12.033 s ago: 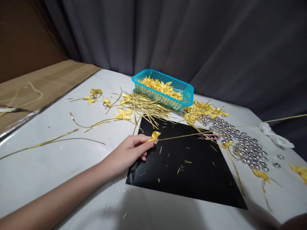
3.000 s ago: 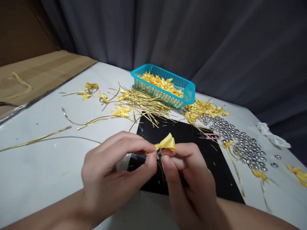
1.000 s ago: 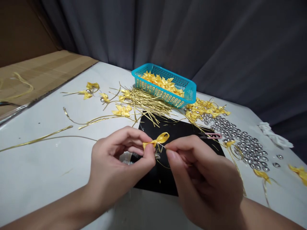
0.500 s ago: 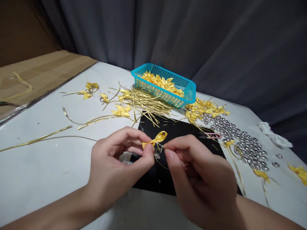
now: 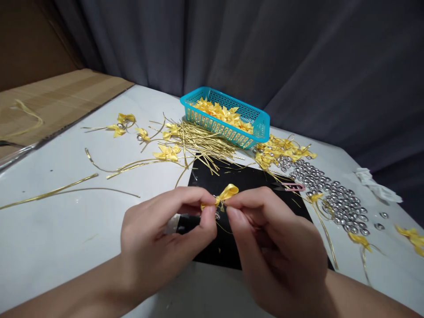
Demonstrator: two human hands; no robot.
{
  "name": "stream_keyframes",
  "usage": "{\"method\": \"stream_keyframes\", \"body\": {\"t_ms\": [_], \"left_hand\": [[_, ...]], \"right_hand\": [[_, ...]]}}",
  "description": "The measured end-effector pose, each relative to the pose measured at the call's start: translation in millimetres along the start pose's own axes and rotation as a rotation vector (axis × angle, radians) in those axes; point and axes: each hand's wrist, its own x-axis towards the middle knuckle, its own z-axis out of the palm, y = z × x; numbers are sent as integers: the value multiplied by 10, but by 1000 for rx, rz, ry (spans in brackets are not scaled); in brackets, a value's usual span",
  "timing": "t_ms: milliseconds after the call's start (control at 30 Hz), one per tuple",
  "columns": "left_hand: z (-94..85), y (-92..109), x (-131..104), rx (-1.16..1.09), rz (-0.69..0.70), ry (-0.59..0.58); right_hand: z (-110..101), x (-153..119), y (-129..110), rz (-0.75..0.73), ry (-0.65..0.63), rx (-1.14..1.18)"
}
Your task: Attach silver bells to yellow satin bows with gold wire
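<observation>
A small yellow ribbon bow (image 5: pixel 228 192) is held up over the black mat (image 5: pixel 212 251), one loop sticking up to the right. My left hand (image 5: pixel 168 234) pinches its left side between thumb and forefinger. Thumb and forefinger of my right hand (image 5: pixel 274 234) are closed at the bow's lower right edge; whether they grip the ribbon or a thin cord at its knot is hidden. Just below the bow, a small silver bead (image 5: pixel 217 215) shows between the hands, with a thin cord curving beneath it.
A blue basket (image 5: pixel 265 126) of yellow bows stands behind gold cords (image 5: pixel 208 143). On the right lie thread snips (image 5: pixel 288 187), a heap of silver beads (image 5: pixel 344 203), more bows (image 5: pixel 281 150) and a crumpled white piece (image 5: pixel 377 185). Cardboard (image 5: pixel 66 95) lies at the left.
My left fingers have shifted slightly right and down, closer to my right fingertips. The bow has turned a little, its loop now leaning further right.
</observation>
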Motion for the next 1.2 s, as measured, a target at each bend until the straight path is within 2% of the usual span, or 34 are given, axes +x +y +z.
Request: {"method": "stream_keyframes", "body": {"t_ms": [200, 433, 1200], "left_hand": [[8, -20, -12, -6, -58, 8], [39, -43, -18, 3, -140, 76], [39, -61, -7, -2, -132, 89]], "right_hand": [[-3, 15, 5, -13, 9, -11], [-8, 20, 5, -17, 13, -46], [26, 9, 26, 6, 38, -28]]}}
